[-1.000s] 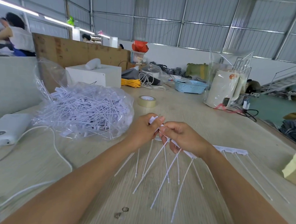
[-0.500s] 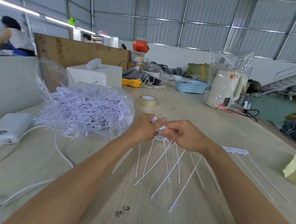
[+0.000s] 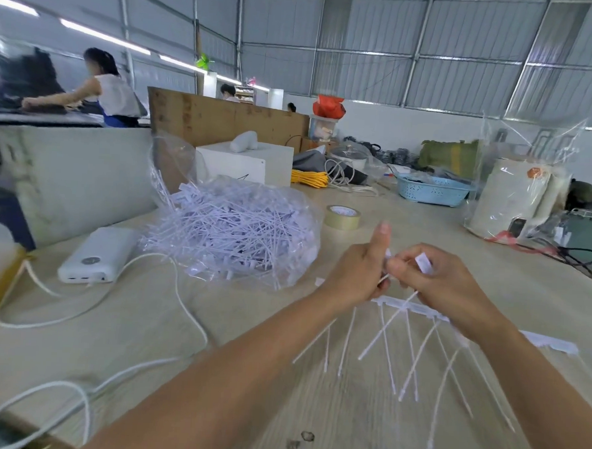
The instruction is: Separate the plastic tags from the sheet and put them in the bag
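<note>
The work surface was a long pale wooden table (image 3: 186, 325) with a faint grain, set in a large hall with corrugated metal walls, steel framing and strip lights high on the left. Both hands met over the near middle of the table. The left hand (image 3: 355, 279) had its fingers curled around the head end of the sheet (image 3: 417, 308) with the thumb sticking straight up. The right hand (image 3: 446, 283) had its fingers curled, pinching a single white tag (image 3: 423, 263) whose flat head showed above the knuckles. The sheet's spine ran from under the hands toward the table's right edge, and its thin stems fanned toward the near edge.

The bag (image 3: 232, 228), clear plastic and heaped with loose white tags, lay toward the table's left side, just left of the hands. Near the left edge a white power bank (image 3: 95, 256) lay with a white cable (image 3: 184, 307) looping toward the near edge. A roll of tan tape (image 3: 342, 217) sat beyond the hands. Farther back stood a white box (image 3: 246, 165), a yellow coil (image 3: 309, 178), a blue basket (image 3: 433, 190) and a plastic-wrapped white appliance (image 3: 518, 201) near the right edge. A brown board (image 3: 224, 117) stood behind the box, and a person (image 3: 111, 89) in a white top worked at the far left.
</note>
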